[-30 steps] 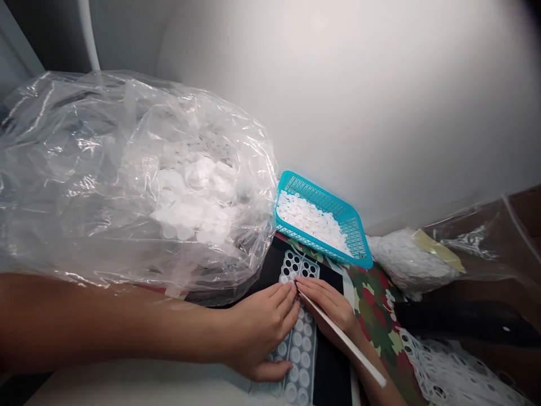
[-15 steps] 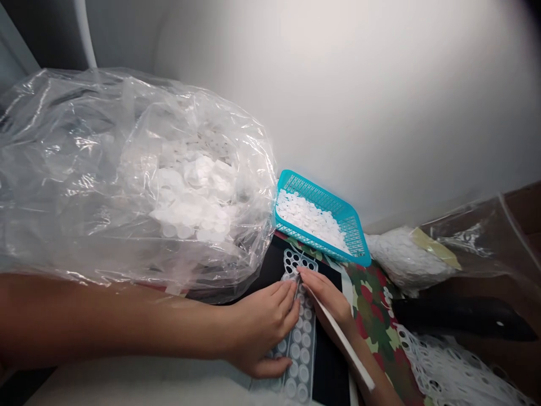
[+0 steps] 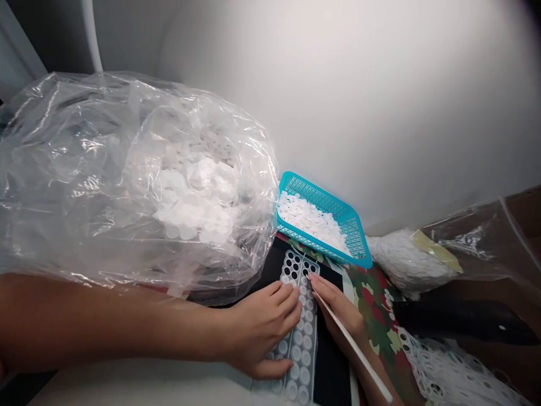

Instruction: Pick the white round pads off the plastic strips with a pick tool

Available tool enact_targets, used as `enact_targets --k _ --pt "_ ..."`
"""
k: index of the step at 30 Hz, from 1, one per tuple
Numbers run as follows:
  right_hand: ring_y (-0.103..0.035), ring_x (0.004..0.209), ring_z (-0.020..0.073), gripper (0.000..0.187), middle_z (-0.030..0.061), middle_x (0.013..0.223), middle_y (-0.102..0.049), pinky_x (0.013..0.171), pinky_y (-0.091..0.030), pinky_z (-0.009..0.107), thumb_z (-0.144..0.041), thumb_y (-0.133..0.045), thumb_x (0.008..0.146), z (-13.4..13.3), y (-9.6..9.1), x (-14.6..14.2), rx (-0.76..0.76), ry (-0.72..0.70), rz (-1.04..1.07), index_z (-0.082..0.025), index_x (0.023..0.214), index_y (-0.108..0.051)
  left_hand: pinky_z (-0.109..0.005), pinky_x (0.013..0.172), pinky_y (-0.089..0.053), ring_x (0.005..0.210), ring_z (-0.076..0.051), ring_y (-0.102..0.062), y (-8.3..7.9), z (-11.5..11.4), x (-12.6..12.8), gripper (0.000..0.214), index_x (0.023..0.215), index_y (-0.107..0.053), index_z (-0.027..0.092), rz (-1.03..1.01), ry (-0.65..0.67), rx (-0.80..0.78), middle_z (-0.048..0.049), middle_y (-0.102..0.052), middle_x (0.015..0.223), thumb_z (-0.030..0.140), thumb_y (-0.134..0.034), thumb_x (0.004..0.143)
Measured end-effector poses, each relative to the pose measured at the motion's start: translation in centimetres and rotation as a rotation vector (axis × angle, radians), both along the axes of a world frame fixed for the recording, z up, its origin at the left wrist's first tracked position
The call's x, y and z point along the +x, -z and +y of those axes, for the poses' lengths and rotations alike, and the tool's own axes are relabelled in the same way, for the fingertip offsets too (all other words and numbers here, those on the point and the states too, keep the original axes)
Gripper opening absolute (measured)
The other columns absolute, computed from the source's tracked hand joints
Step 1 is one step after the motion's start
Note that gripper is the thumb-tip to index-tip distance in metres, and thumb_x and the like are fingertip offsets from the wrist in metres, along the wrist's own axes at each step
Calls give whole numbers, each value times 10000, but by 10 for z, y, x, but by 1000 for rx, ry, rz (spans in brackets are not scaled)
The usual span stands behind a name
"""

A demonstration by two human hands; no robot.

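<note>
My left hand lies flat on a translucent perforated strip, its fingertips near the strip's middle and holding nothing. Round white discs sit in the strip's lower holes, while the upper holes show black beneath them. My right hand grips a thin white stick, whose tip touches the strip's upper right part. My left hand hides part of the strip's left side.
A large clear plastic bag of white discs lies at left. A blue basket of discs stands behind the strip. At right are camouflage-patterned cloth, a bagged heap of discs, and a perforated white sheet.
My right hand and the white stick have shifted right across the top of the strip. The strip now lies flatter, and my left hand stays in about the same place.
</note>
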State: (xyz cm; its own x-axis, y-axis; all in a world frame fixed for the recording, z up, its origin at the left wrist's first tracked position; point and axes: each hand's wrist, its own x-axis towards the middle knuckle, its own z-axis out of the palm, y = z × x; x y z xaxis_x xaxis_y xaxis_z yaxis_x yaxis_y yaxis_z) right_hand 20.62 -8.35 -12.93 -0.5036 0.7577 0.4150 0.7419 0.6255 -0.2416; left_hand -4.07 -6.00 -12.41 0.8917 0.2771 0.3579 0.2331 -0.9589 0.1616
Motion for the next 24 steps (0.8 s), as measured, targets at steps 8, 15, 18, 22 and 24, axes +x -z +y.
enact_targets --k 8,15,18,22,24 --pt "-569 1158 229 345 57 1221 -626 986 -508 347 -118 -494 877 1 -12 -6 -125 22 73 -227 1196 -569 -419 1140 -178 1323 -297 -340 0 3 -3 629 1329 -414 51 -46 81 -173 -183 -366 1428 464 -435 855" --pt "-555 1173 232 346 61 1226 -624 980 -508 338 -125 -487 881 -1 -11 -3 -147 7 66 -225 1202 -564 -413 1141 -185 1336 -298 -319 0 4 -3 647 1348 -390 54 -45 89 -223 -184 -323 1452 459 -457 848" --pt "-547 1185 231 400 72 1239 -614 990 -503 344 -83 -481 874 0 -10 -4 -126 -24 55 -222 1245 -533 -403 1135 -191 1336 -298 -322 -1 4 -3 648 1346 -388 50 -39 82 -222 -198 -313 1453 467 -449 854" --pt "-568 1159 232 399 72 1225 -623 975 -512 343 -82 -475 873 2 -10 -7 -91 -42 67 -226 1240 -541 -396 1130 -184 1336 -297 -323 -1 4 -3 664 1360 -369 51 -30 81 -226 -200 -300 1458 483 -425 859" --pt "-565 1164 232 395 72 1228 -621 979 -508 344 -81 -477 871 2 -11 -8 -95 -42 67 -224 1233 -545 -398 1128 -183 1336 -300 -322 0 5 -3 668 1361 -367 50 -28 85 -222 -200 -292 1461 487 -419 858"
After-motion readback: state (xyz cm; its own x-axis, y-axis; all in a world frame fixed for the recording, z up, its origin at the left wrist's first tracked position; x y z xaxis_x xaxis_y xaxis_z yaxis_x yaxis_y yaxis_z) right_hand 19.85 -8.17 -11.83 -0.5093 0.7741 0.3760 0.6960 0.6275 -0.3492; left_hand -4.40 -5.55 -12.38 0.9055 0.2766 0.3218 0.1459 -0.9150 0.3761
